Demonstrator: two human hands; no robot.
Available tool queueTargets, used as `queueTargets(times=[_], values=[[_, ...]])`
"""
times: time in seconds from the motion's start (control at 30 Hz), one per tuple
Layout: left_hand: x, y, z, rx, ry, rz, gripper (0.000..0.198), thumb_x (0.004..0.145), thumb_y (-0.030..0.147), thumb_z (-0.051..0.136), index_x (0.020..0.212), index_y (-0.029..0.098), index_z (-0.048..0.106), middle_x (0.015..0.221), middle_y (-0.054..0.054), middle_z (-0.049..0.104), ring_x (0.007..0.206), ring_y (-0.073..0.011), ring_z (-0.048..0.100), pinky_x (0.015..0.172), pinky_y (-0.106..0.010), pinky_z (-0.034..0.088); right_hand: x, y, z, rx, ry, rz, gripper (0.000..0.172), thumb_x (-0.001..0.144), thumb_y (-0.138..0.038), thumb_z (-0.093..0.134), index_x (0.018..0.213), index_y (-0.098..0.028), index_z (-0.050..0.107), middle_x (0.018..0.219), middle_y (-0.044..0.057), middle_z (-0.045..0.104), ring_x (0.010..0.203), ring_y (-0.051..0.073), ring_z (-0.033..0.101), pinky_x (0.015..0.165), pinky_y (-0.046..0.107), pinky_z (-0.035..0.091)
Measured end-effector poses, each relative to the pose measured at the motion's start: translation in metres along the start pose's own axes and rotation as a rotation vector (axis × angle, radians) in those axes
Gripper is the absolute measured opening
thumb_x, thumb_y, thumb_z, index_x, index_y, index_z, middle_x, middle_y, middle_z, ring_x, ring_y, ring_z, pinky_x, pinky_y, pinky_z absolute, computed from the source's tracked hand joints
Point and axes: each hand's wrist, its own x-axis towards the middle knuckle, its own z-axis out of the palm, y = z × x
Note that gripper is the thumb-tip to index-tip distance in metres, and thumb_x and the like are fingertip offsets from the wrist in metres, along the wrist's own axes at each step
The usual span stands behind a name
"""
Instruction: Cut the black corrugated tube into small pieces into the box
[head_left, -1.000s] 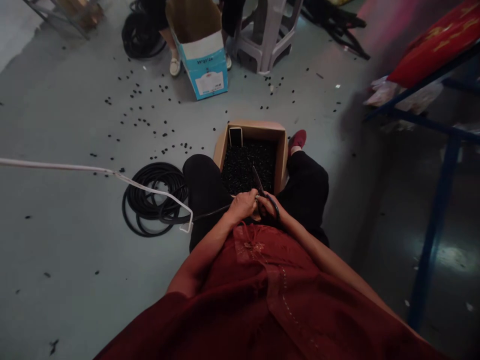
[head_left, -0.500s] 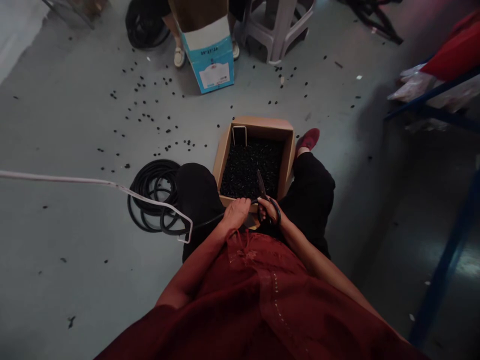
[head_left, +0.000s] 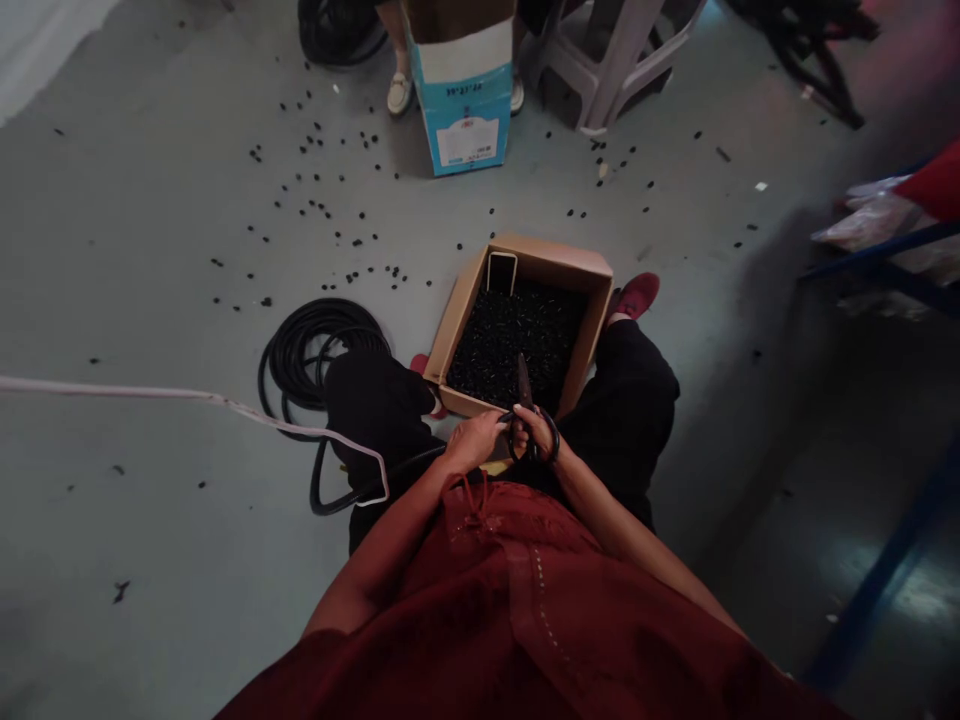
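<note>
My left hand is closed around a black tube, close to the tube's end. That tube runs back over my left thigh to a loose black coil on the floor. My right hand grips black-handled scissors, blades pointing away from me, right beside the tube's end. Whether the blades are parted I cannot tell. Between my legs stands an open cardboard box, holding a heap of small black pieces. A dark rectangle with a pale rim leans inside its far left corner.
A white bent rod reaches in from the left to my thigh. Small black bits lie scattered on the floor. Farther off are a blue-and-white carton, another person's shoe and a grey stool. A blue frame stands at right.
My view has shifted, so the box and floor objects appear farther right. My left knee has swung outward, revealing my left shoe. Both hands keep hold of the tube and scissors.
</note>
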Motion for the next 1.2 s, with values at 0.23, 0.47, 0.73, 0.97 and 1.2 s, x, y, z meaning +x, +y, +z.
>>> queueTargets(times=[0.23,0.47,0.73,0.97,1.2], values=[[-0.015,-0.014,-0.002,-0.085,0.024,-0.006,0.032,0.095,0.03,0.036,0.122,0.023,0.052,0.116,-0.005,0.065,0.103,-0.0182,0.063,0.084,-0.027,0.047,-0.005,0.006,0.012,0.056,0.003,-0.034,0.044,0.066,-0.052,0.071,0.077,-0.023,0.04,0.049,-0.01,0.04,0.033,0.005,0.032,0.031,0.019,0.03],[-0.028,-0.043,-0.003,0.017,0.031,0.086,0.029,0.095,0.035,0.037,0.115,0.021,0.054,0.111,-0.007,0.065,0.098,-0.02,0.064,0.079,-0.028,0.049,-0.01,0.014,0.032,-0.013,0.026,-0.009,0.043,0.064,-0.047,0.074,0.079,-0.022,0.042,0.05,-0.011,0.041,0.034,0.004,0.032,0.031,0.018,0.031],[-0.011,-0.069,-0.004,0.028,-0.037,0.166,0.026,0.096,0.03,0.035,0.106,0.016,0.055,0.101,-0.011,0.066,0.093,-0.0224,0.065,0.076,-0.032,0.05,0.007,0.014,0.042,-0.124,0.065,0.055,0.043,0.065,-0.05,0.074,0.076,-0.021,0.044,0.049,-0.01,0.041,0.033,0.004,0.032,0.029,0.019,0.031],[-0.003,-0.071,-0.004,0.079,-0.082,0.101,0.03,0.093,0.015,0.029,0.105,0.011,0.056,0.107,-0.015,0.063,0.102,-0.0256,0.061,0.086,-0.04,0.048,0.018,0.028,0.051,-0.126,0.138,0.047,0.043,0.063,-0.049,0.076,0.074,-0.021,0.045,0.046,-0.009,0.043,0.032,0.006,0.036,0.028,0.02,0.033],[-0.011,-0.071,-0.013,0.03,-0.143,0.185,0.028,0.091,0.015,0.031,0.104,0.013,0.057,0.103,-0.011,0.066,0.095,-0.0225,0.065,0.077,-0.033,0.051,0.008,0.03,0.053,-0.11,0.143,0.072,0.046,0.065,-0.056,0.071,0.065,-0.023,0.039,0.046,-0.008,0.039,0.032,0.005,0.031,0.028,0.021,0.032]])
